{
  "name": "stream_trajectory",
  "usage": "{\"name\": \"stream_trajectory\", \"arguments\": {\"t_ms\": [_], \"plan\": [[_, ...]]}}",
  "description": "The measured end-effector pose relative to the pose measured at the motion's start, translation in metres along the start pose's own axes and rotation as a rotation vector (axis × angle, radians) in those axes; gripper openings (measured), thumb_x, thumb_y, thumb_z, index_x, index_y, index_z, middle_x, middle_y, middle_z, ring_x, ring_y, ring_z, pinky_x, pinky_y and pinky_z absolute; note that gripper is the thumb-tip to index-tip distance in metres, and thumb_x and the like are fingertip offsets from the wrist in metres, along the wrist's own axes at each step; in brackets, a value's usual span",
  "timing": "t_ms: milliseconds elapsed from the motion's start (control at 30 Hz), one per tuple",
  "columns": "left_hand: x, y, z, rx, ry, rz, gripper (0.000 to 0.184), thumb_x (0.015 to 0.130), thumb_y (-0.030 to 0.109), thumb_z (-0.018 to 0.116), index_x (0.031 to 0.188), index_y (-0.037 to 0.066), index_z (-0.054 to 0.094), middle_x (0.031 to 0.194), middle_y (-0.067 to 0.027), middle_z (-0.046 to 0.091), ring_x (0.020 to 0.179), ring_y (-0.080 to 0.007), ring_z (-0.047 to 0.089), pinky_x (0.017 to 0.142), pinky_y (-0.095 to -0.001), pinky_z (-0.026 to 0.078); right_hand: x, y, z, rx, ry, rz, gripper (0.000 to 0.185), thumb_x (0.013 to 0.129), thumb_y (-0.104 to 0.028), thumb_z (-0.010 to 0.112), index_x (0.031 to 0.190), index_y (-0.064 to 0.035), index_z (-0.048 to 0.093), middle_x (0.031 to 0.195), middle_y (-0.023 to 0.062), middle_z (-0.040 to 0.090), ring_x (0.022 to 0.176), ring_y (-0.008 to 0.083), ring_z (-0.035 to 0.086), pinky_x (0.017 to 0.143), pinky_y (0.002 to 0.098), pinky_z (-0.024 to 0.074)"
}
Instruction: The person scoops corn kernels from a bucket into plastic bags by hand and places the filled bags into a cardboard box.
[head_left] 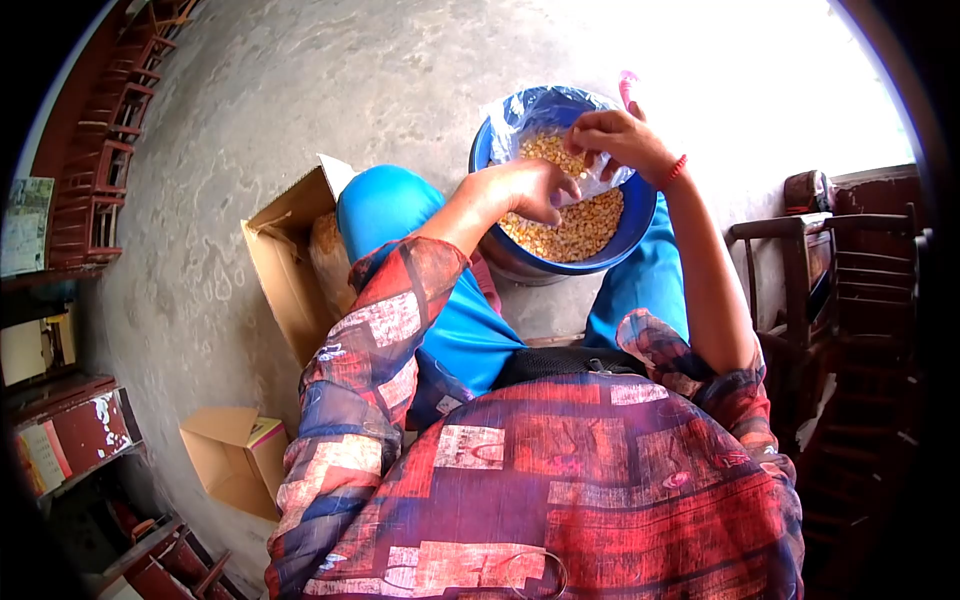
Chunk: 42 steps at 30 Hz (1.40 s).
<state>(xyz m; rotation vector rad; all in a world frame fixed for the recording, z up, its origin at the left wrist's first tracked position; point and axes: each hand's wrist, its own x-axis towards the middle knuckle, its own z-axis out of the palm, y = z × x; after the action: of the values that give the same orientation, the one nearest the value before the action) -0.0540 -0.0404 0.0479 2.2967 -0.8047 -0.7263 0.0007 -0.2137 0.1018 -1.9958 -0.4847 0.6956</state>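
A blue bucket (627, 235) stands between my knees, with yellow corn kernels (570, 236) inside. A clear plastic bag (530, 112) lies in its far part, with more kernels in or under it. My left hand (540, 188) is over the bucket's near left side, its thumb and fingers closed on the plastic. Above the right side is my right hand (618, 138), wearing a red bracelet (678, 168); its fingers are curled in at the bag's edge. Both fingertips are partly hidden.
An open cardboard box (280, 270) holding a wrapped bundle stands left of my knee. A smaller box (230, 458) lies nearer. Wooden chairs (835, 265) stand on the right, stacked stools (95, 190) at the far left. Something pink (628, 88) shows behind the bucket.
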Motion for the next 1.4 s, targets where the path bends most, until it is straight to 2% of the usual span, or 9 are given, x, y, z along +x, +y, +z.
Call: {"name": "stream_trajectory", "arguments": {"t_ms": [67, 167, 367, 500, 833, 1033, 1100, 1167, 1400], "plan": [[-0.001, 0.000, 0.000, 0.019, 0.021, 0.014, 0.047, 0.065, 0.021, 0.064, 0.110, 0.012, 0.058, 0.090, -0.0121, 0.063, 0.085, -0.0239, 0.061, 0.076, -0.0326, 0.048, -0.015, -0.011, 0.000, 0.016, -0.407, 0.068, 0.021, 0.085, -0.020, 0.051, 0.090, -0.0028, 0.061, 0.079, 0.0034, 0.061, 0.066, 0.0089, 0.059, 0.051, 0.0213, 0.0512], [-0.004, 0.001, -0.003, 0.108, -0.027, -0.085, 0.042, 0.065, 0.017, 0.062, 0.106, 0.010, 0.060, 0.085, -0.0134, 0.063, 0.081, -0.0252, 0.061, 0.071, -0.0344, 0.048, -0.017, 0.011, 0.024, -0.120, -0.587, 0.205, 0.024, 0.084, -0.020, 0.048, 0.091, -0.0020, 0.063, 0.076, 0.0064, 0.062, 0.064, 0.0137, 0.061, 0.050, 0.0257, 0.0519], [0.001, -0.014, 0.003, 0.054, 0.061, 0.013, 0.041, 0.063, 0.011, 0.057, 0.104, 0.004, 0.060, 0.082, -0.0146, 0.063, 0.078, -0.0265, 0.061, 0.069, -0.0351, 0.048, 0.011, 0.104, 0.085, -0.951, -0.524, 0.179, 0.029, 0.070, -0.014, 0.050, 0.093, -0.0015, 0.063, 0.091, 0.0207, 0.062, 0.087, 0.0333, 0.060, 0.081, 0.0396, 0.0452], [-0.002, -0.008, 0.000, 0.071, 0.039, -0.025, 0.042, 0.063, 0.011, 0.057, 0.104, 0.003, 0.059, 0.084, -0.0157, 0.063, 0.079, -0.0271, 0.061, 0.071, -0.0350, 0.048, 0.024, 0.102, 0.110, -0.951, -0.591, 0.154, 0.036, 0.072, -0.019, 0.054, 0.103, -0.0006, 0.059, 0.095, 0.0189, 0.061, 0.086, 0.0293, 0.061, 0.071, 0.0375, 0.0505], [-0.001, -0.010, 0.000, 0.069, 0.040, -0.007, 0.045, 0.060, 0.011, 0.057, 0.104, 0.002, 0.059, 0.085, -0.0163, 0.063, 0.080, -0.0278, 0.061, 0.070, -0.0357, 0.048, 0.016, 0.078, 0.127, -0.296, -0.504, 0.346, 0.037, 0.075, -0.026, 0.056, 0.106, -0.0053, 0.058, 0.094, 0.0126, 0.061, 0.082, 0.0240, 0.060, 0.059, 0.0349, 0.0533], [-0.003, -0.011, 0.000, 0.052, 0.047, -0.024, 0.042, 0.062, 0.009, 0.056, 0.103, 0.001, 0.059, 0.084, -0.0168, 0.063, 0.079, -0.0280, 0.061, 0.070, -0.0353, 0.048, 0.010, 0.068, 0.105, -0.204, -0.566, 0.396, 0.037, 0.077, -0.027, 0.057, 0.108, -0.0077, 0.054, 0.109, 0.0073, 0.053, 0.088, 0.0185, 0.056, 0.059, 0.0335, 0.0550], [-0.002, -0.009, -0.001, 0.062, 0.045, -0.011, 0.041, 0.062, 0.009, 0.056, 0.103, 0.001, 0.059, 0.083, -0.0167, 0.063, 0.079, -0.0279, 0.061, 0.069, -0.0353, 0.048, 0.013, 0.086, 0.102, -0.223, -0.510, 0.282, 0.033, 0.075, -0.026, 0.058, 0.103, -0.0079, 0.057, 0.098, 0.0069, 0.057, 0.079, 0.0152, 0.058, 0.051, 0.0295, 0.0519], [-0.002, -0.006, -0.003, 0.051, -0.026, -0.074, 0.038, 0.063, 0.008, 0.055, 0.100, 0.002, 0.060, 0.082, -0.0159, 0.063, 0.079, -0.0274, 0.061, 0.068, -0.0363, 0.047, 0.015, 0.095, 0.096, -0.220, -0.523, 0.269, 0.034, 0.075, -0.027, 0.060, 0.099, -0.0042, 0.061, 0.094, 0.0072, 0.062, 0.085, 0.0125, 0.056, 0.073, 0.0292, 0.0456], [0.001, -0.018, 0.006, 0.114, 0.089, -0.004, 0.032, 0.063, 0.006, 0.054, 0.094, 0.004, 0.061, 0.077, -0.0174, 0.061, 0.076, -0.0301, 0.060, 0.066, -0.0387, 0.046, -0.008, 0.070, 0.050, 0.182, -0.500, 0.356, 0.022, 0.083, -0.025, 0.054, 0.094, -0.0067, 0.062, 0.075, -0.0009, 0.058, 0.057, 0.0041, 0.048, 0.044, 0.0179, 0.0370]]}}
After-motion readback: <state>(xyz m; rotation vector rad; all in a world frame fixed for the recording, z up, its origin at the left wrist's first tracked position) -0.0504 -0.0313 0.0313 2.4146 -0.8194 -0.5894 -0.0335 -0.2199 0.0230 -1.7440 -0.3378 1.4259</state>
